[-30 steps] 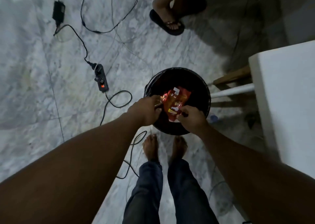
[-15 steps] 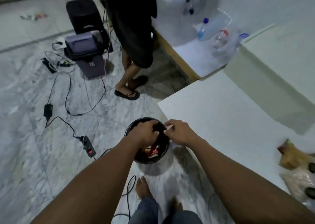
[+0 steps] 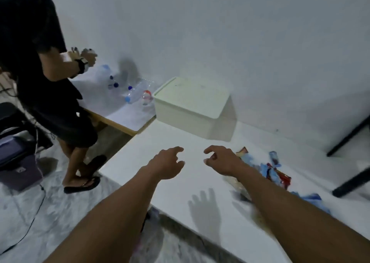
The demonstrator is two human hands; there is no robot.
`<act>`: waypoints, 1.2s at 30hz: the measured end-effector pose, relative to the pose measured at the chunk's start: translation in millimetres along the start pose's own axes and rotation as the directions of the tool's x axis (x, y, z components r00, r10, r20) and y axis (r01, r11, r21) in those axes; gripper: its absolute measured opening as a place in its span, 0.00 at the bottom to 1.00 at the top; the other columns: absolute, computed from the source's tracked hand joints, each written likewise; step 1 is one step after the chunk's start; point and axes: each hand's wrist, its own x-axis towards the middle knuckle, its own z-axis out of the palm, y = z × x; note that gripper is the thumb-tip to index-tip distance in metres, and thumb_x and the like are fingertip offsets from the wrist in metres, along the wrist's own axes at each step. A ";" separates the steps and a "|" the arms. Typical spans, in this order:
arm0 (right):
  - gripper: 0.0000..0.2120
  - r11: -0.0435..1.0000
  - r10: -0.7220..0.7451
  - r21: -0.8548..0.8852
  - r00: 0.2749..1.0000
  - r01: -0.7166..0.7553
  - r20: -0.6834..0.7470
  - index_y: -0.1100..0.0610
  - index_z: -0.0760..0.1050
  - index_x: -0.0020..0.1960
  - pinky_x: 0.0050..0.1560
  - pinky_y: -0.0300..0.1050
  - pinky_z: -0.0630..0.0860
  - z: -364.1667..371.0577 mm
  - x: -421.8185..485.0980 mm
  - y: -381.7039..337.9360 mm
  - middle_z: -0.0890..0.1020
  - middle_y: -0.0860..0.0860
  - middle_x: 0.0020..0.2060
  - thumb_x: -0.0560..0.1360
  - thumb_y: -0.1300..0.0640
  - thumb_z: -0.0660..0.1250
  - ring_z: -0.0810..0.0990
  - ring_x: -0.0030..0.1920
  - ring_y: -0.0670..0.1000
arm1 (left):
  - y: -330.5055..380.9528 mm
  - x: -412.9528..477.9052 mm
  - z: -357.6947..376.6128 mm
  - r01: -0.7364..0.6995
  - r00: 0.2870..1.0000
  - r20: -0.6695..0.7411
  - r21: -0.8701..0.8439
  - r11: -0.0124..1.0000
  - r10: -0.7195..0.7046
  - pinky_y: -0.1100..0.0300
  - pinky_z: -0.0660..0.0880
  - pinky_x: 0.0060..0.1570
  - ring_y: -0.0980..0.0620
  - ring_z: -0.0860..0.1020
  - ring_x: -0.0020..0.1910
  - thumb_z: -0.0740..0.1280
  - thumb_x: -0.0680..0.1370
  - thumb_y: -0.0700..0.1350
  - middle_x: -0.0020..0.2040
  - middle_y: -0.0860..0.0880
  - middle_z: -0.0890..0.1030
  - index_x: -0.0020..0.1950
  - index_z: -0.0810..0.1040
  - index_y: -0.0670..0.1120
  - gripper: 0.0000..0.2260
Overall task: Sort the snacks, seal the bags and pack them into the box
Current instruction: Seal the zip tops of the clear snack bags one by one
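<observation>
1. Both bare hands, left hand [image 3: 167,165] and right hand [image 3: 219,160], hover empty, fingers loosely spread, over the white table [image 3: 180,184].
2. Blurred, seemingly blue-and-red snack packets [image 3: 275,172] lie just right of them.
3. The lidded cream plastic box [image 3: 190,100] sits behind.

The right forearm [image 3: 280,206] hides part of the blurred snack packets [image 3: 277,174], so their print cannot be read. The picture's top-left corner cuts off the bystander [image 3: 40,72].

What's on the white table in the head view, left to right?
Left hand → right hand → orange-topped snack packet → red snack packet, with the cream lidded box sitting further back above the hands. Both hands are empty and open.
</observation>
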 end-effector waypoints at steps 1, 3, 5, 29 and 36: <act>0.15 1.000 0.026 0.004 0.999 -0.026 -0.041 0.47 0.75 0.62 0.54 0.45 0.74 -18.2 -11.7 19.1 0.81 0.50 0.52 0.76 0.50 0.66 0.77 0.57 0.53 | 26.9 1.9 7.8 -0.051 0.999 0.002 0.020 0.998 0.051 0.48 0.70 0.68 0.48 0.74 0.68 0.63 0.80 0.56 0.67 0.52 0.79 0.76 0.64 0.58 0.24; 0.15 0.997 0.081 0.019 0.991 -0.080 -0.106 0.49 0.76 0.63 0.49 0.44 0.74 -51.4 -35.2 55.7 0.78 0.48 0.50 0.76 0.54 0.66 0.78 0.54 0.52 | 77.7 5.2 23.5 -0.153 0.988 0.017 0.064 0.986 0.152 0.48 0.70 0.68 0.47 0.73 0.68 0.63 0.80 0.57 0.67 0.52 0.78 0.76 0.64 0.59 0.24; 0.15 0.990 0.136 0.070 0.979 -0.126 -0.152 0.50 0.76 0.62 0.42 0.42 0.73 -77.1 -56.0 91.1 0.77 0.46 0.43 0.75 0.55 0.65 0.77 0.42 0.47 | 120.8 7.6 39.4 -0.235 0.972 0.042 0.103 0.966 0.232 0.48 0.70 0.68 0.46 0.73 0.68 0.63 0.80 0.56 0.69 0.52 0.77 0.77 0.63 0.59 0.25; 0.13 0.849 0.508 0.155 0.861 -0.505 0.027 0.64 0.80 0.48 0.41 0.40 0.74 -42.4 5.5 216.4 0.83 0.57 0.46 0.75 0.52 0.70 0.82 0.46 0.55 | 159.3 174.4 155.1 -0.448 0.839 0.419 0.173 0.877 0.346 0.54 0.70 0.68 0.49 0.70 0.72 0.68 0.77 0.49 0.74 0.51 0.72 0.75 0.68 0.52 0.26; 0.13 0.800 0.572 0.237 0.820 -0.551 -0.024 0.61 0.78 0.59 0.49 0.40 0.77 6.3 26.6 217.3 0.83 0.55 0.52 0.75 0.61 0.69 0.80 0.49 0.51 | 155.1 206.5 187.9 -0.575 0.732 0.562 0.207 0.791 0.385 0.48 0.73 0.65 0.44 0.72 0.68 0.69 0.76 0.51 0.70 0.47 0.74 0.74 0.70 0.52 0.26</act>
